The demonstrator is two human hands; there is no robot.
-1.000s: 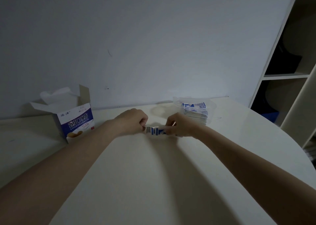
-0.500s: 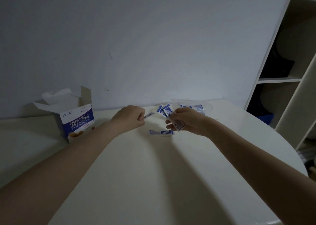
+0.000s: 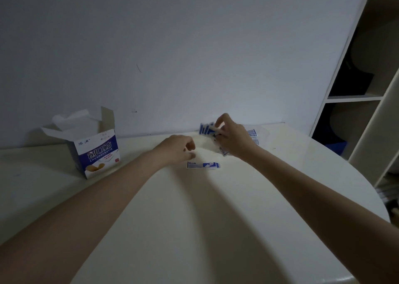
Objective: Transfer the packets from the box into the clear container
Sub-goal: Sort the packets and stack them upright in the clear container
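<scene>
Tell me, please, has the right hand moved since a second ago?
Yes. The right hand, holding packets, has gone up and toward the clear container by the wall.

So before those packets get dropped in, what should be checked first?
1. Right hand grips the fanned blue-and-white packets: ok.
2. Clear plastic container within reach, behind that hand: ok.
3. Container opening unobstructed: cannot tell, the hand hides it.
4. No packets left out: not ok, one blue-and-white packet lies on the white table.
5. Left hand free to collect it: ok, it holds nothing.
6. Open blue-and-white cardboard box emptied: cannot tell.
</scene>
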